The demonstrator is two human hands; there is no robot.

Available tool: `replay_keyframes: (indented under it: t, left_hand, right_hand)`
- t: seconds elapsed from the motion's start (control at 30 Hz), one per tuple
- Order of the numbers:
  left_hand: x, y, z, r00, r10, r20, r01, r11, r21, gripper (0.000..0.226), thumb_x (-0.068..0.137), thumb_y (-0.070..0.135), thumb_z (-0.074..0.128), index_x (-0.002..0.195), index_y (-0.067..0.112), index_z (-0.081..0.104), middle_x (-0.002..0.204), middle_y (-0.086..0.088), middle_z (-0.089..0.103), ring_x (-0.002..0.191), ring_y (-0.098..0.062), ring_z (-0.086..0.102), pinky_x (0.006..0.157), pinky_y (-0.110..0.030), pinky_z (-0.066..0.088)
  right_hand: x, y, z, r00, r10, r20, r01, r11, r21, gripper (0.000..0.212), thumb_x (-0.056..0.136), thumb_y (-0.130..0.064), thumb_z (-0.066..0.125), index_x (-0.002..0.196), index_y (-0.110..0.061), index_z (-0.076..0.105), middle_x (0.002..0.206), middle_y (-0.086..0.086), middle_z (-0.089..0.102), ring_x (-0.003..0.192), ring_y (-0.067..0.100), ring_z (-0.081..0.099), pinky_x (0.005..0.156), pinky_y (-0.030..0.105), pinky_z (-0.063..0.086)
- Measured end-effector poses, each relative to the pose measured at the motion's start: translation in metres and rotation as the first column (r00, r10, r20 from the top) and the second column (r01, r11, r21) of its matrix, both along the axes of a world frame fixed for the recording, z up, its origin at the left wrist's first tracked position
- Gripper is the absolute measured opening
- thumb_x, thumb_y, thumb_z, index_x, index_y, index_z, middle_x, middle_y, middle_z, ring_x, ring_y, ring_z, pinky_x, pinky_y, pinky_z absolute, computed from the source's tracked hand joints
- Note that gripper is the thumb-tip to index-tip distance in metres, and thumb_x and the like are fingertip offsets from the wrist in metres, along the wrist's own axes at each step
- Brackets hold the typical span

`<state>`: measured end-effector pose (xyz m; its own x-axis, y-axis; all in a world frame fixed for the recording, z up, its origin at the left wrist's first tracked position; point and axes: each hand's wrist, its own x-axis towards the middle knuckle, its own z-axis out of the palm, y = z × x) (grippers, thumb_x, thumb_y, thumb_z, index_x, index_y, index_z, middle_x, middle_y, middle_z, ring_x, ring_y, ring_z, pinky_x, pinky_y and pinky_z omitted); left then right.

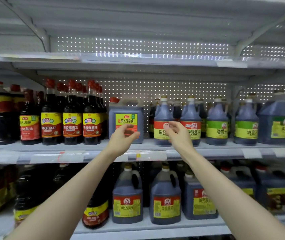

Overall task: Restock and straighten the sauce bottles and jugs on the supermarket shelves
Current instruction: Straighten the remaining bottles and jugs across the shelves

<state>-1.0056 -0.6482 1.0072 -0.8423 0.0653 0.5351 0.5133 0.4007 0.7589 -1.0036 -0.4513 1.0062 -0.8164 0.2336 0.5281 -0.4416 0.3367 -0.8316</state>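
A square dark soy sauce jug (pixel 126 111) with a red cap and yellow-green label stands alone in the middle of the middle shelf (pixel 207 149). My left hand (pixel 121 140) is raised in front of its lower label, fingers curled and apart, holding nothing. My right hand (pixel 177 134) hovers just right of the jug, in front of a red-labelled round jug (pixel 162 118), fingers loosely spread and empty. Whether either hand touches a jug is unclear. Tall red-capped bottles (pixel 72 115) stand in rows to the left.
More round jugs with red and green labels (pixel 216 122) and a big square jug (pixel 277 120) fill the middle shelf's right side. The lower shelf holds large jugs (pixel 127 194) and bottles (pixel 95 213). The top shelf (pixel 138 59) shows only perforated backing.
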Motion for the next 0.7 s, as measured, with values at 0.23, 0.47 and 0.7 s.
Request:
replay_keyframes:
  t: [0.23, 0.47, 0.7]
  left_hand:
    - [0.029, 0.013, -0.007, 0.993, -0.108, -0.035, 0.109, 0.994, 0.028, 0.044, 0.091, 0.026, 0.064, 0.131, 0.012, 0.051, 0.105, 0.001, 0.06, 0.094, -0.012, 0.059, 0.088, -0.032, 0.049]
    - [0.035, 0.033, 0.006, 0.982, -0.172, -0.081, 0.18, 0.978, 0.106, 0.046, 0.089, 0.033, 0.065, 0.13, 0.018, 0.049, 0.102, 0.009, 0.06, 0.096, -0.004, 0.057, 0.093, -0.033, 0.049]
    - [0.014, 0.077, -0.006, 0.99, -0.122, -0.076, 0.134, 0.971, 0.197, 0.043, 0.087, 0.03, 0.068, 0.125, 0.018, 0.05, 0.107, -0.001, 0.065, 0.101, -0.013, 0.061, 0.088, -0.031, 0.05]
  right_hand:
    - [0.046, 0.004, -0.002, 0.999, -0.038, 0.003, 0.038, 0.999, 0.008, 0.044, 0.094, -0.034, 0.061, 0.132, -0.014, 0.051, 0.116, -0.002, 0.06, 0.113, 0.018, 0.058, 0.101, 0.045, 0.048]
    - [0.056, 0.024, 0.01, 0.999, -0.017, -0.035, 0.018, 0.999, 0.032, 0.049, 0.093, -0.034, 0.061, 0.135, -0.012, 0.048, 0.12, 0.004, 0.061, 0.112, 0.022, 0.059, 0.099, 0.045, 0.048]
    - [0.031, 0.062, 0.006, 0.999, 0.046, -0.015, -0.045, 0.997, 0.057, 0.048, 0.092, -0.036, 0.062, 0.133, -0.013, 0.051, 0.12, 0.006, 0.063, 0.11, 0.021, 0.061, 0.099, 0.044, 0.049]
